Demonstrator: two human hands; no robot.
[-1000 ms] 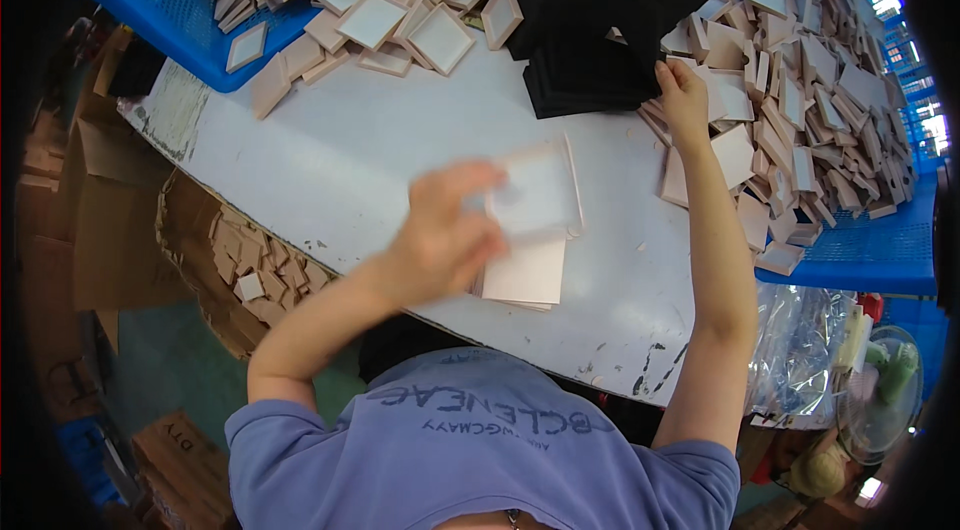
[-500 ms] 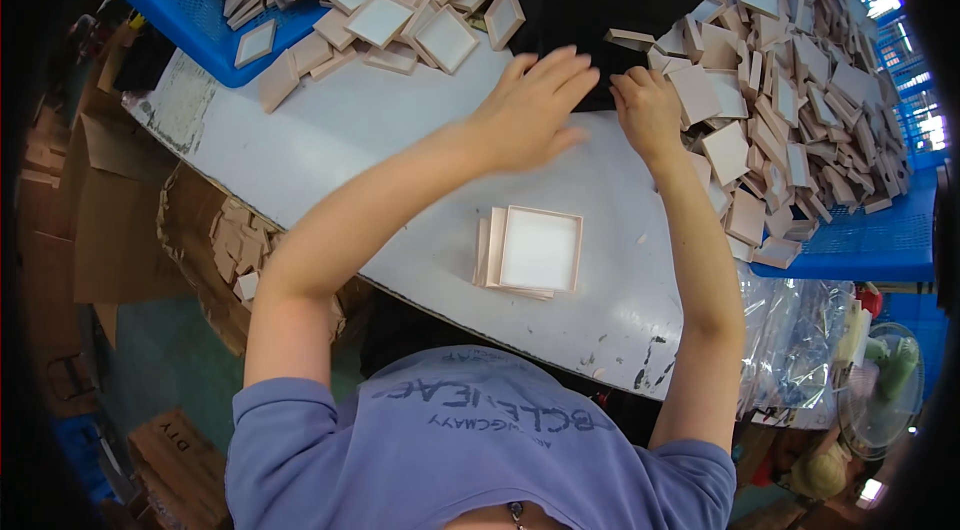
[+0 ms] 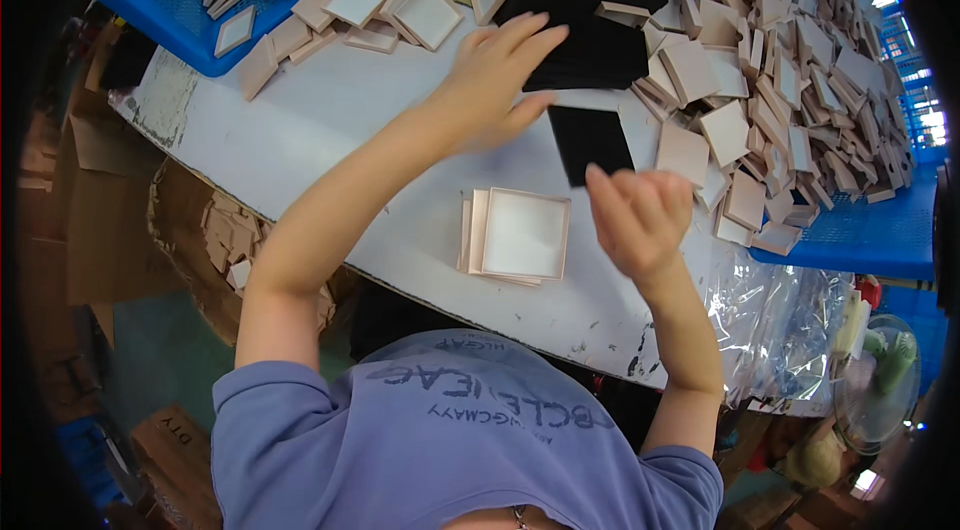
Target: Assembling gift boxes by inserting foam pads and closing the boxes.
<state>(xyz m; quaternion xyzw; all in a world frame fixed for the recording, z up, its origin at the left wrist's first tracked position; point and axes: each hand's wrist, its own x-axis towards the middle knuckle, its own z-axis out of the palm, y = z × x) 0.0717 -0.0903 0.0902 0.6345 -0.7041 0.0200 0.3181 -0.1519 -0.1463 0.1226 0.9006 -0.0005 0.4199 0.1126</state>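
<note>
Between the fingers of my right hand [image 3: 638,222] is the near edge of a thin black square sheet [image 3: 592,142], which is tilted above the table. My left hand [image 3: 490,80] is open, fingers spread, just left of a black pile [image 3: 608,55] at the far side; its thumb points toward the black square. A small stack of shallow pale-pink square box halves lies nearer to me, its top one [image 3: 527,235] white inside and facing up. The stack is slightly fanned to the left, and neither hand touches it.
Loose box halves spill from a blue basket [image 3: 165,15] at the far left. A larger heap of them [image 3: 790,90] fills another blue basket [image 3: 830,255] on the right. Clear plastic bags [image 3: 765,330] lie at the right edge. A carton of pieces [image 3: 190,230] stands left, below the table.
My right hand has come toward me from the black pile, bringing the black square sheet with it. My left hand has moved a little left and away from the pile.
</note>
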